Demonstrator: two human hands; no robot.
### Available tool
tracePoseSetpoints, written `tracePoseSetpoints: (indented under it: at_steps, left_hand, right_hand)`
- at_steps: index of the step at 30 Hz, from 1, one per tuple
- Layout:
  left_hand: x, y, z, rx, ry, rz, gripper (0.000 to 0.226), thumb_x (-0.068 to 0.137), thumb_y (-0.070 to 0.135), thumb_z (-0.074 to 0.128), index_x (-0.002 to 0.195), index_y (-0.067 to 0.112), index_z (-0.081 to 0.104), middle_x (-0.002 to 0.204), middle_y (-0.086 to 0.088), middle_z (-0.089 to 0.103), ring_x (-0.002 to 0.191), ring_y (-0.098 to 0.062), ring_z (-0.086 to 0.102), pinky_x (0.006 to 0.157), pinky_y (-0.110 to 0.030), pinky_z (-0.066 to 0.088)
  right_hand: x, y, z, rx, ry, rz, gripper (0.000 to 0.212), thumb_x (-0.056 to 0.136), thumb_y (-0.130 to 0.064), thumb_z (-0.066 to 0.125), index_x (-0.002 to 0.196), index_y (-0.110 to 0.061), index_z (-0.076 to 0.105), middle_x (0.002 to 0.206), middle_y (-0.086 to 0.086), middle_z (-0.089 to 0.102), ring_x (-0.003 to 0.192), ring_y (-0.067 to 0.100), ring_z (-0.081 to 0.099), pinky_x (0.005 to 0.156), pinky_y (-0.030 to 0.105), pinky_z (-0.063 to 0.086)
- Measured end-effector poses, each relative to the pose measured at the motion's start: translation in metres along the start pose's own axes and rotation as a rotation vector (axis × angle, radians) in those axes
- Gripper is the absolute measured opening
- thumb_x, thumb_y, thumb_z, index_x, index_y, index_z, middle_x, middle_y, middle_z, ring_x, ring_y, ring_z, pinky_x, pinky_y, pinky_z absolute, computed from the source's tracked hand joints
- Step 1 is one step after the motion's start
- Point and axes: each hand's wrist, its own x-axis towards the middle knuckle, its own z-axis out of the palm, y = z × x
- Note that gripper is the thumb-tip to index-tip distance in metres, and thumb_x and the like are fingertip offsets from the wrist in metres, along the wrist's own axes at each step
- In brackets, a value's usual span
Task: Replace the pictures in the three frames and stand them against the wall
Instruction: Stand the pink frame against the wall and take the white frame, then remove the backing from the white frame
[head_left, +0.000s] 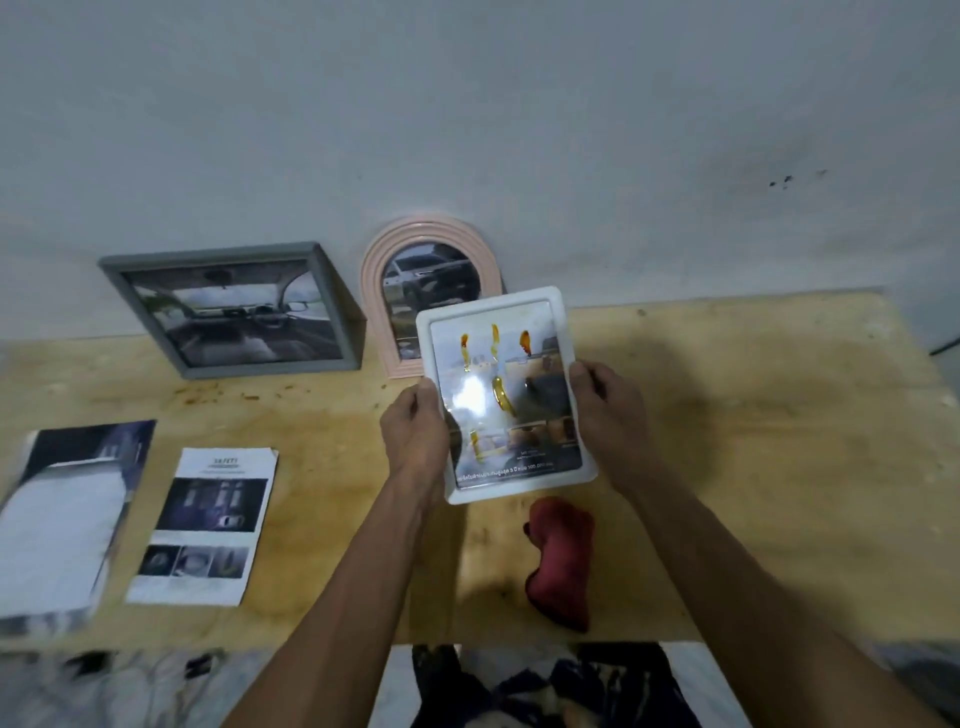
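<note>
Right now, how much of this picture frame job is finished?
Two look done: the grey frame and pink arched frame lean on the wall. The white frame, picture inside, is held by the left hand and right hand; standing it remains.

Both my forearms reach forward, bare and roughly parallel. My left grip (415, 426) pinches with thumb on top, fingers curled under; my right grip (605, 405) mirrors it, thumb forward, knuckles raised.
</note>
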Motion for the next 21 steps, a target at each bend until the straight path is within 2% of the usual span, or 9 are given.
tracePoseSetpoints:
  at_steps: [3,6,7,8,11,14,17,19,21]
  left_hand:
    - [0.000,-0.011,-0.061,-0.042,-0.019,-0.045,0.042,0.104,0.029,0.049,0.095,-0.011,0.060,0.073,-0.012,0.055,0.066,-0.020,0.050,0.060,-0.031,0.045]
    - [0.002,-0.021,-0.113,-0.107,-0.014,-0.100,0.036,0.103,0.027,0.051,0.084,0.002,0.068,0.074,-0.010,0.065,0.070,-0.022,0.058,0.070,-0.038,0.052]
    - [0.003,-0.024,-0.128,-0.133,-0.027,-0.130,0.034,0.103,0.026,0.051,0.082,0.007,0.069,0.077,-0.010,0.069,0.073,-0.023,0.062,0.073,-0.038,0.053]
    - [0.003,-0.026,-0.141,-0.154,-0.046,-0.161,0.032,0.103,0.027,0.052,0.084,0.009,0.070,0.081,-0.012,0.070,0.076,-0.024,0.063,0.075,-0.039,0.054]
    - [0.002,-0.027,-0.175,-0.162,-0.080,-0.211,0.033,0.100,0.036,0.053,0.097,0.008,0.070,0.089,-0.014,0.071,0.081,-0.026,0.064,0.074,-0.040,0.054]
    - [0.006,-0.015,-0.198,-0.085,-0.052,-0.157,0.036,0.098,0.048,0.052,0.089,0.015,0.064,0.081,-0.003,0.063,0.081,-0.022,0.058,0.071,-0.037,0.046]
    - [0.009,0.012,-0.214,-0.126,-0.110,-0.192,0.044,0.094,0.055,0.055,0.080,0.015,0.062,0.066,-0.001,0.058,0.066,-0.020,0.057,0.059,-0.034,0.046]
    - [0.014,0.023,-0.224,-0.141,-0.175,-0.251,0.050,0.088,0.060,0.062,0.084,0.010,0.065,0.064,-0.003,0.061,0.060,-0.018,0.060,0.051,-0.030,0.049]
    - [0.017,0.029,-0.234,-0.116,-0.227,-0.297,0.050,0.082,0.053,0.074,0.092,0.004,0.068,0.067,-0.006,0.063,0.061,-0.018,0.062,0.046,-0.028,0.049]
  right_hand:
    - [-0.042,-0.003,0.036,0.150,-0.087,0.094,0.019,0.097,-0.032,0.055,0.102,-0.021,0.070,0.090,-0.006,0.072,0.078,0.005,0.067,0.069,0.019,0.055]
    - [-0.079,0.005,0.068,0.246,-0.246,0.187,0.025,0.091,-0.040,0.059,0.107,-0.025,0.070,0.102,0.004,0.074,0.095,0.028,0.070,0.087,0.053,0.055]
    - [-0.089,0.006,0.077,0.222,-0.265,0.173,0.026,0.090,-0.042,0.059,0.108,-0.026,0.070,0.102,0.005,0.073,0.095,0.029,0.069,0.087,0.055,0.055]
    - [-0.099,0.006,0.085,0.194,-0.270,0.140,0.026,0.090,-0.042,0.059,0.108,-0.026,0.070,0.102,0.004,0.073,0.093,0.026,0.069,0.085,0.050,0.057]
    - [-0.127,-0.007,0.104,0.079,-0.215,-0.034,0.020,0.100,-0.026,0.053,0.115,-0.020,0.066,0.094,0.001,0.070,0.078,0.008,0.065,0.066,0.018,0.054]
    - [-0.147,-0.018,0.116,-0.090,-0.184,-0.283,0.024,0.101,-0.023,0.051,0.121,-0.018,0.063,0.098,0.000,0.069,0.084,0.011,0.065,0.069,0.027,0.054]
    - [-0.157,-0.018,0.125,-0.321,-0.155,-0.536,0.029,0.099,-0.024,0.051,0.123,-0.013,0.063,0.106,0.006,0.068,0.089,0.020,0.064,0.072,0.030,0.050]
    - [-0.163,-0.014,0.129,-0.428,-0.142,-0.689,0.032,0.096,-0.024,0.051,0.122,-0.009,0.064,0.110,0.009,0.067,0.093,0.026,0.062,0.075,0.034,0.050]
    - [-0.170,-0.008,0.132,-0.458,-0.148,-0.756,0.034,0.096,-0.026,0.051,0.122,-0.009,0.064,0.115,0.009,0.065,0.100,0.028,0.060,0.076,0.042,0.053]
